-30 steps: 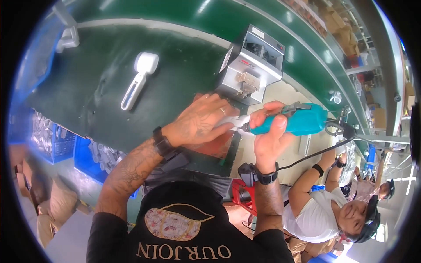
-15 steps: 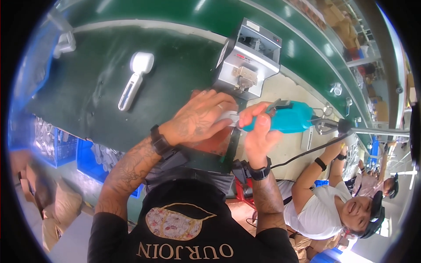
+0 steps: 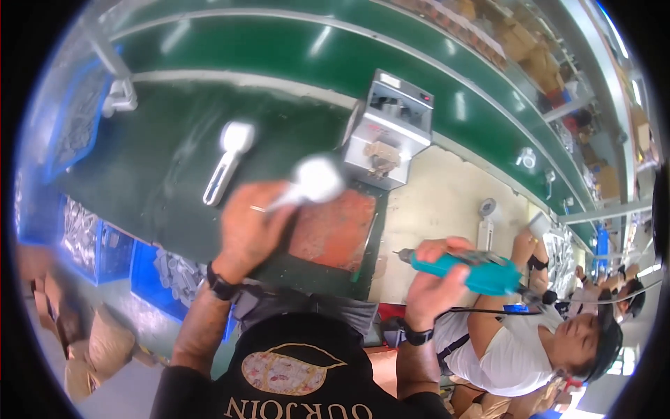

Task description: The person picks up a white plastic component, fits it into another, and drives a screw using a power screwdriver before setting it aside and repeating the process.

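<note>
"While the left hand (image 3: 248, 223) grips the blurred white piece (image 3: 310, 184) near the red mat's (image 3: 331, 234) far edge, what suits the right hand (image 3: 434, 288)?"

"Clasping the teal screwdriver (image 3: 488, 272), it should keep the tip (image 3: 396, 252) clear of the left fingers (image 3: 274, 209)."

"And what's unclear in the head view?"

"Blur smears the piece's round head (image 3: 319, 178); the grip hides most of its handle (image 3: 287, 200)."

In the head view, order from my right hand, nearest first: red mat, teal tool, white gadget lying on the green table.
1. Teal tool, in your right hand.
2. Red mat, left of that hand.
3. White gadget, further left.
</note>
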A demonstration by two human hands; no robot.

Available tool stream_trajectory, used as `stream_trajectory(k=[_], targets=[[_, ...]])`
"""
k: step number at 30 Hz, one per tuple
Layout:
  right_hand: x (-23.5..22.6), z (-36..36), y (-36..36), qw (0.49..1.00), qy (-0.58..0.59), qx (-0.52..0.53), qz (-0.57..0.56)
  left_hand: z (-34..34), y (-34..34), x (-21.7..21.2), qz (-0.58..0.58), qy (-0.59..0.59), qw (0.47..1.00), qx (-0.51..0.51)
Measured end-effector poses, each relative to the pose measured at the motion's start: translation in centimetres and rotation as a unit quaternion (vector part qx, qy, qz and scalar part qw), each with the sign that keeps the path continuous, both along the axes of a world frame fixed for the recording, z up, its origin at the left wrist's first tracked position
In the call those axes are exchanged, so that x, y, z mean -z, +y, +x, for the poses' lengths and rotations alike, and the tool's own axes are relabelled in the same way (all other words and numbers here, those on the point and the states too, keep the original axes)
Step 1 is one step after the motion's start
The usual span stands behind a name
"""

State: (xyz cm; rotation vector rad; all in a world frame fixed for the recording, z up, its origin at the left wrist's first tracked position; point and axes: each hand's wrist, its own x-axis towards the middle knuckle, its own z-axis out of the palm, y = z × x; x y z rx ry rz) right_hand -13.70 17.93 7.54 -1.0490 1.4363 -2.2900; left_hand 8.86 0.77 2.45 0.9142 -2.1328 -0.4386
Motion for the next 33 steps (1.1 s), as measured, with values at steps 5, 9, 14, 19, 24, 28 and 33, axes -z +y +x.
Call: stream_trajectory(k=[5,9,14,19,24,28,33], targets=[[4.9,-0.4,0.7,0.993,-0.002,0.004,0.116,2.0,-3.1,1.7,-0.054,-0.076,0.994,-0.062],[4.7,-0.6,1.6,0.981,-0.009,-0.015,0.195,0.9,-1.9,0.4,-0.078,-0.066,0.994,-0.035],[2.1,-1.3,3.3,0.861,0.334,0.029,0.384,1.8,-1.4,0.6,-0.066,-0.024,0.997,-0.030],[-3.6,-0.7,9.0,0.674,0.467,-0.213,0.531,4.9,0.2,0.7,-0.037,0.026,0.998,-0.039],[-20.1,0.5,5.1,0.726,0.567,-0.222,0.320,7.1,1.4,2.6,-0.044,0.072,0.992,-0.093],[-34.3,-1.4,-4.1,0.548,0.829,0.108,0.023,8.1,3.0,2.7,-0.030,0.054,0.989,-0.132],[-55.6,-3.0,-13.0,0.297,0.857,0.419,-0.049,7.4,2.7,2.0,-0.025,0.081,0.988,-0.131]])
